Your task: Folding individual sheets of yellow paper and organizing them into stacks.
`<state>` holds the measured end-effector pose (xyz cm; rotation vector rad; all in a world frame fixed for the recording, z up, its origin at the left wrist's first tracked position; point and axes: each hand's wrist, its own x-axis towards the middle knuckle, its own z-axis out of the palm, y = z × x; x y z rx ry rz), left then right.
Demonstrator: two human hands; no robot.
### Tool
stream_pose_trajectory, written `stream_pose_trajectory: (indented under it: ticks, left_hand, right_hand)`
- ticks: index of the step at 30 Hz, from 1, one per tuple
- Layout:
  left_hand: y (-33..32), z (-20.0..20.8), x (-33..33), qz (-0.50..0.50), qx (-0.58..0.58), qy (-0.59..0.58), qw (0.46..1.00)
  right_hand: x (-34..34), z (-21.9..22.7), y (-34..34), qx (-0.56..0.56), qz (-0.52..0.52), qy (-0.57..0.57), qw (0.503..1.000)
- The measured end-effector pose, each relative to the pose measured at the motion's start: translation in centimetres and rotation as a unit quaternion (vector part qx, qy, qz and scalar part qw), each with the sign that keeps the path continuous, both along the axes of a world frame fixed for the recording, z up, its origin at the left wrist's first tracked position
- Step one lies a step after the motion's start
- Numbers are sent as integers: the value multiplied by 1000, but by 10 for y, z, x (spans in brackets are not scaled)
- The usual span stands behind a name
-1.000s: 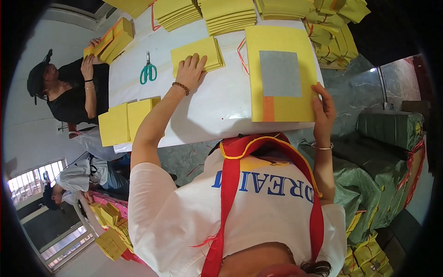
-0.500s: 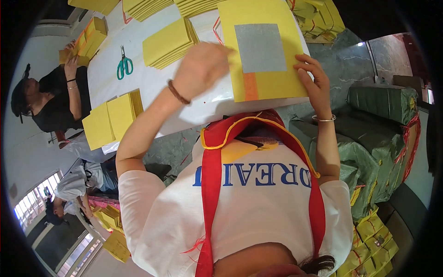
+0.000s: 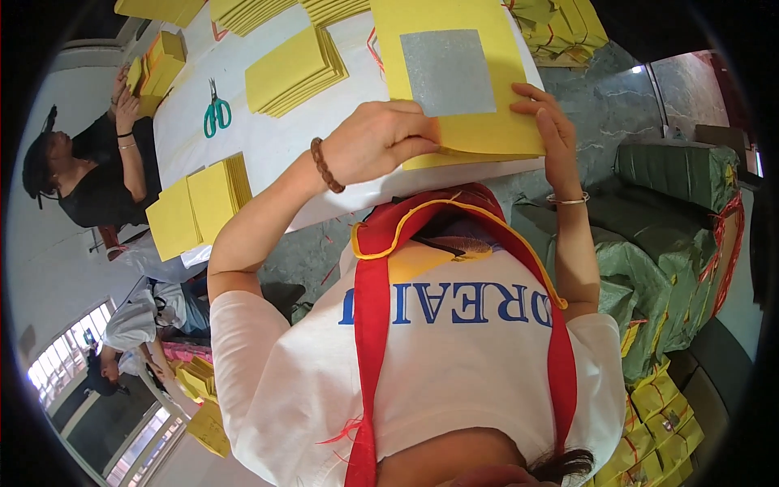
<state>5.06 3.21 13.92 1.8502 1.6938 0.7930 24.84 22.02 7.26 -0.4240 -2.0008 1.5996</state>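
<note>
A sheet of yellow paper (image 3: 454,134) with a silver-grey rectangle lies on top of a yellow paper stack at the table's near right edge. My left hand (image 3: 380,144), wearing a brown braided bracelet, pinches the near-left part of the top paper between thumb and fingers. That near edge is raised slightly, and a yellow layer shows beneath it. My right hand (image 3: 553,134), with a bangle on its wrist, rests at the paper's right edge, its fingers loosely bent and apart. A trace of orange shows beside my left fingertips; the rest of it is hidden.
Teal-handled scissors (image 3: 217,114) lie left on the white table (image 3: 284,154). Folded yellow paper stacks (image 3: 296,69) stand around them, another (image 3: 203,203) at the near left. Green wrapped bales (image 3: 673,183) are at right. A co-worker (image 3: 101,166) handles yellow bundles at far left.
My left hand has come down and right to the near edge of the yellow paper and taken hold of it. The near edge has lifted, and the orange strip is now mostly covered.
</note>
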Motion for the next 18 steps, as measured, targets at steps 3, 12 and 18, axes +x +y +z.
stream_pose_trajectory:
  ticks: [3, 12, 18]
  left_hand:
    - [7, 6, -8, 0, -61, -48, 997]
    - [19, 7, -20, -16, -193, -116, 974]
    - [16, 4, -20, 13, -190, -160, 968]
  right_hand:
    - [-1, 1, 0, -3, 2, 1, 1000]
    - [-1, -2, 1, -18, 4, 16, 1000]
    - [6, -13, 9, -52, 88, 47, 994]
